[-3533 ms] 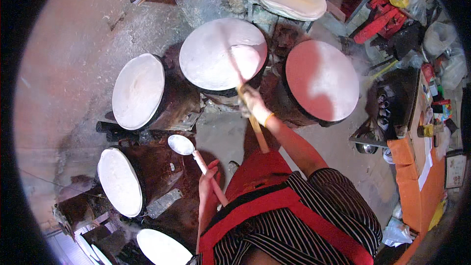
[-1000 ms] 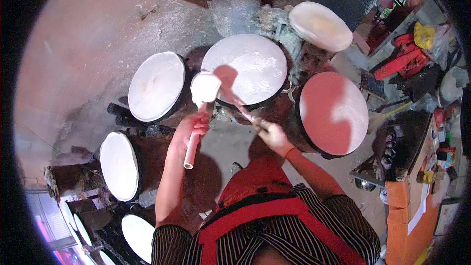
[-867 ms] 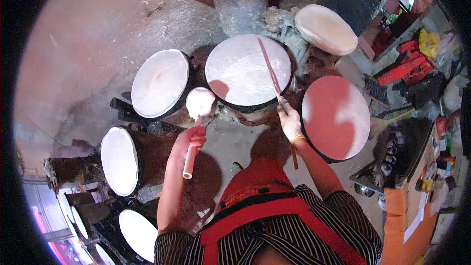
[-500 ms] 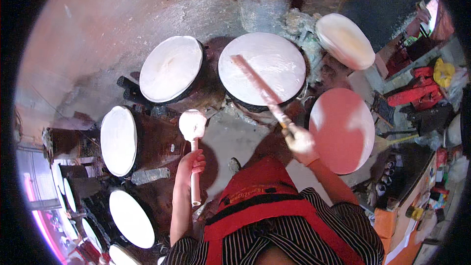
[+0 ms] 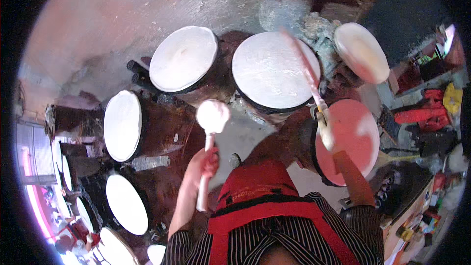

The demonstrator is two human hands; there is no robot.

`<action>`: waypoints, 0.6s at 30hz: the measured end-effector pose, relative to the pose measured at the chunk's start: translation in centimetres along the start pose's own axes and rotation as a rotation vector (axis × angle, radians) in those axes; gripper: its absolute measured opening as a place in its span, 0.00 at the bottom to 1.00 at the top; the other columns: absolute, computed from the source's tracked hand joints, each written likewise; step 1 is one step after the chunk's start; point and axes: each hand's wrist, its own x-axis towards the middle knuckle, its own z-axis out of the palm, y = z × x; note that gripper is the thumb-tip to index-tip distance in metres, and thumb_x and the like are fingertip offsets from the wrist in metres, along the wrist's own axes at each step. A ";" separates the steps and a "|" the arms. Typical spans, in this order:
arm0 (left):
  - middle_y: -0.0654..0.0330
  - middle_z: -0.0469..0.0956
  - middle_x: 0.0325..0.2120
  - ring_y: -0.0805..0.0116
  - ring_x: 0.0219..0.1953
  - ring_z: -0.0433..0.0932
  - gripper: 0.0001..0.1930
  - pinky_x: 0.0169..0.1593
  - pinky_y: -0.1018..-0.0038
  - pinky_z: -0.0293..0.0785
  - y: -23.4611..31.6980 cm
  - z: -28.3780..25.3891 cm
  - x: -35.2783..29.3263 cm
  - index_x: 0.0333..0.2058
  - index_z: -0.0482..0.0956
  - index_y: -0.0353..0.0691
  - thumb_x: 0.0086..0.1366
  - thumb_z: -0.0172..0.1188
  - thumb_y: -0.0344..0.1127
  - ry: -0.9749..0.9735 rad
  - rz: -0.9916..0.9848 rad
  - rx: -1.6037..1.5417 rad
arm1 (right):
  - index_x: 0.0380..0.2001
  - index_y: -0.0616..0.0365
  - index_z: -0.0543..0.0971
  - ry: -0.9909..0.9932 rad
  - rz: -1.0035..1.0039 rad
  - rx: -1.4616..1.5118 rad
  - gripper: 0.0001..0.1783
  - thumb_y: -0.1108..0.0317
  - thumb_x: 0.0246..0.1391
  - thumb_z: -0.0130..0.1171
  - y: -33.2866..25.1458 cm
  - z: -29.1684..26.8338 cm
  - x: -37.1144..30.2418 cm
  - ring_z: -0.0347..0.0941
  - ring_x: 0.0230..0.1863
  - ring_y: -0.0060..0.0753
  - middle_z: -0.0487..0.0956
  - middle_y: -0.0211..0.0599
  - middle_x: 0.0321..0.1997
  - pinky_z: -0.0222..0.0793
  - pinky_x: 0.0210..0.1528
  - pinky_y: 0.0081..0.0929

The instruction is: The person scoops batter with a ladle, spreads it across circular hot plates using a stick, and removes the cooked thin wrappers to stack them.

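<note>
My left hand grips a white mallet with a round padded head, held upright over the dark gap between the drums. My right hand grips a thin wooden stick that slants up across the big white middle drum. The stick is blurred. A reddish drum sits just beside my right hand. Another white drum lies to the upper left, and a tilted one stands left of the mallet.
More white drumheads curve round the lower left. A smaller white drum sits at the upper right. Red and yellow tools and clutter crowd the right side. A rough concrete wall rises behind the drums.
My left hand lifted the mallet toward the middle drum, then drew it back down and left. My right hand swung the stick off the middle drum and raised it again over it.
</note>
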 end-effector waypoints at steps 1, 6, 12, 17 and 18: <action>0.67 0.61 0.19 0.84 0.14 0.58 0.09 0.10 0.90 0.52 1.1 -1.7 1.1 0.42 0.64 0.34 0.66 0.46 0.33 -0.192 -0.186 -0.362 | 0.55 0.62 0.66 0.006 0.062 0.200 0.21 0.70 0.58 0.51 -2.4 1.0 0.7 0.65 0.49 0.25 0.72 0.39 0.48 0.58 0.52 0.21; 0.66 0.59 0.19 0.84 0.14 0.56 0.10 0.09 0.89 0.52 2.1 -1.9 1.3 0.43 0.62 0.32 0.67 0.45 0.32 -0.250 -0.212 -0.562 | 0.56 0.59 0.64 -0.044 0.006 -0.004 0.29 0.65 0.51 0.57 -10.4 8.5 4.1 0.76 0.40 0.42 0.77 0.55 0.40 0.71 0.43 0.33; 0.66 0.61 0.20 0.84 0.14 0.55 0.09 0.10 0.90 0.51 5.4 -6.7 -1.0 0.41 0.63 0.33 0.66 0.46 0.32 -0.181 0.048 -0.532 | 0.34 0.57 0.71 -0.518 -0.314 -0.191 0.07 0.68 0.50 0.52 -21.2 19.9 9.9 0.74 0.32 0.51 0.75 0.49 0.24 0.67 0.34 0.46; 0.67 0.60 0.19 0.83 0.14 0.56 0.09 0.10 0.88 0.53 9.3 -11.2 -2.2 0.42 0.65 0.35 0.67 0.44 0.32 0.011 0.204 -0.472 | 0.45 0.54 0.68 -0.508 -0.650 -0.520 0.22 0.57 0.48 0.57 -30.6 32.6 14.4 0.76 0.34 0.43 0.75 0.44 0.41 0.72 0.32 0.38; 0.67 0.59 0.19 0.83 0.14 0.55 0.08 0.11 0.88 0.51 10.0 -11.9 -2.4 0.41 0.65 0.36 0.67 0.45 0.33 0.054 0.249 -0.464 | 0.50 0.53 0.65 -0.498 -0.717 -0.603 0.29 0.54 0.47 0.59 -31.9 34.7 15.0 0.76 0.33 0.39 0.75 0.42 0.41 0.73 0.30 0.35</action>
